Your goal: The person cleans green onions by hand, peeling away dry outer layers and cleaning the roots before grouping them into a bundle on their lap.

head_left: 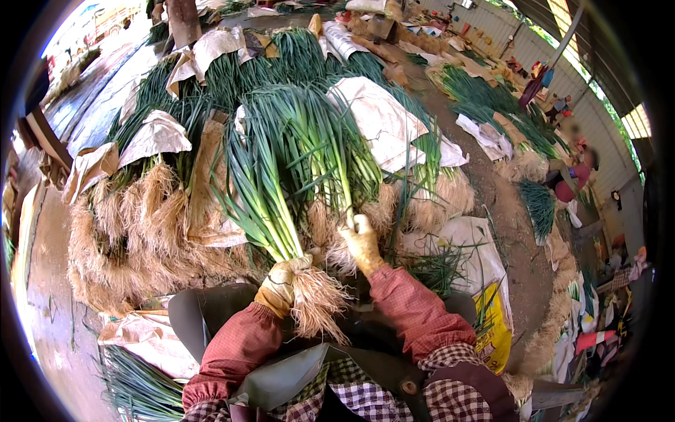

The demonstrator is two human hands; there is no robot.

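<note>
My gloved left hand [278, 287] is wrapped round the white lower stems of a bunch of leeks [271, 204]. The green leaves fan out up and away to the left, and pale stringy roots [316, 302] hang below the fist. To the right, my gloved right hand [363, 243] pinches the lower end of a single leek [346, 186], whose leaves reach into the big pile [302, 126] in front of me. Both gloves are yellowish and stained. The roots of the pinched leek are partly hidden by the right hand.
Pale sacking [383, 119] covers parts of the pile, with dense roots [133, 260] along its near left side. A yellow bag [493, 327] lies by my right knee. More leeks [137, 383] lie at lower left. Another person [573, 179] sits at far right.
</note>
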